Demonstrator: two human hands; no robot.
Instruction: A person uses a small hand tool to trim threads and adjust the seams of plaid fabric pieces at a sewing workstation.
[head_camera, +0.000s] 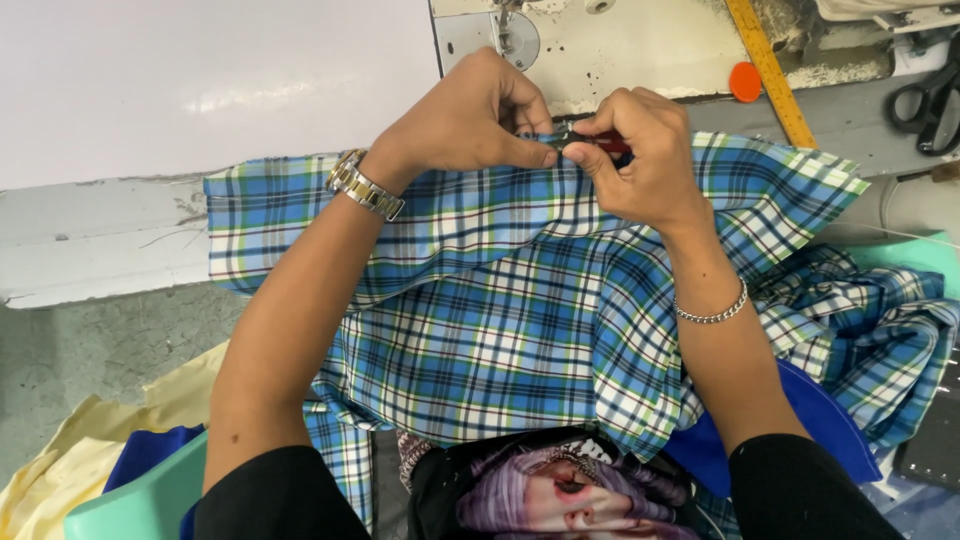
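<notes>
A blue, white and green plaid cloth (500, 310) lies spread over the sewing table and my lap. My left hand (470, 115), with a metal watch on its wrist, pinches the cloth's far edge between thumb and fingers. My right hand (640, 150), with a chain bracelet on its wrist, grips a small dark tool with a red part (600, 142) at that same edge. The two hands meet just in front of the sewing machine's needle area (510, 35). Most of the tool is hidden by my fingers.
A white sewing machine bed (650, 45) stands behind the hands, with a yellow ruler (770, 70) and an orange disc (744, 82) on it. Black scissors (930, 100) lie at far right. A white panel (200, 80) fills the upper left. Yellow cloth (90, 440) lies at lower left.
</notes>
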